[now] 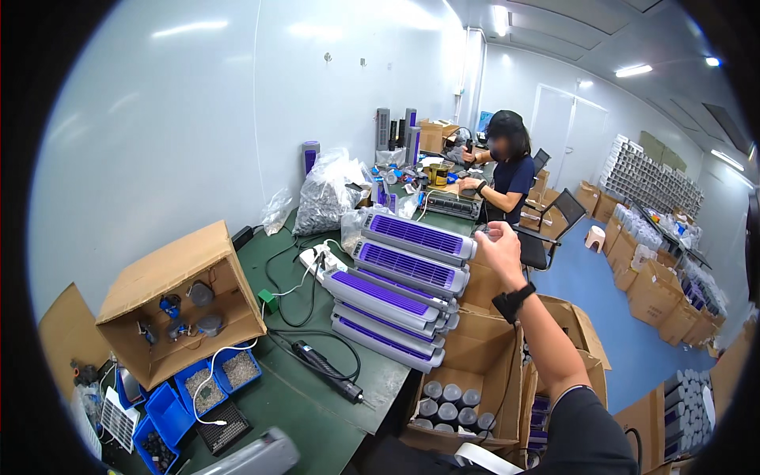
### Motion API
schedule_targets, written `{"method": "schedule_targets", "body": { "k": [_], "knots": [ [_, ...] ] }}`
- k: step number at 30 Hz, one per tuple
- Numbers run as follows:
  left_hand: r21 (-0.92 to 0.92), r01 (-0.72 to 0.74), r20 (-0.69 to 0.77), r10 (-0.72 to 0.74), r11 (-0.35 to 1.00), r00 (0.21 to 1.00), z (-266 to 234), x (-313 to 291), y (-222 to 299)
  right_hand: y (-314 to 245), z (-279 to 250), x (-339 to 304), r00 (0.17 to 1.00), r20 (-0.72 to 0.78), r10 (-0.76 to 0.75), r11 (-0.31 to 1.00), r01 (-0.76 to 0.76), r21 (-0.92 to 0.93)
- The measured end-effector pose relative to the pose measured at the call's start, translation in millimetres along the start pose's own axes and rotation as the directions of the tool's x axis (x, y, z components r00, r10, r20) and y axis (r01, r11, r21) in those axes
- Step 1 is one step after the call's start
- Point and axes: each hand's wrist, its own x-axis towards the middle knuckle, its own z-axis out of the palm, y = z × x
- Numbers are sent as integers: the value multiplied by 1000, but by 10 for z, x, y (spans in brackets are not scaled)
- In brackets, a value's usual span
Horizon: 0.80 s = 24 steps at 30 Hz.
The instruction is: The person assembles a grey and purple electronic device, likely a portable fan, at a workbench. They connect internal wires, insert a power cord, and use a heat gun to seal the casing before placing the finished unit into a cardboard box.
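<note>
My right hand (500, 252) is raised just past the right end of a stack of grey housings with purple grilles (416, 237). Its fingers are curled together, and a small pale thing may be between the fingertips, too small to name. A black band (513, 302) circles that wrist. My left hand is outside the picture. At the table's near edge lies a grey housing (257, 455), partly cut off by the lower rim. On the green table (289, 372) rests a black electric screwdriver (324, 370) with its cord looped beside it.
An open carton (178, 297) holding small motors lies tipped on the left, above blue bins (170, 412) of screws. Below my right arm stands a carton (475, 352) of round clear-topped parts. A co-worker (511, 170) sits at the table's far end. A power strip (321, 261) lies behind the stack.
</note>
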Motion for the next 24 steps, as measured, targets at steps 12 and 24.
{"method": "schedule_targets", "body": {
  "k": [12,24],
  "knots": [
    [-74,239,359,-197,968,912,322,-612,-1015,197,50,108,808,364,464,841,-530,106],
    [274,11,503,-152,962,851,204,-613,-920,-209,95,-2,916,269,297,818,-389,423]
  ]
}}
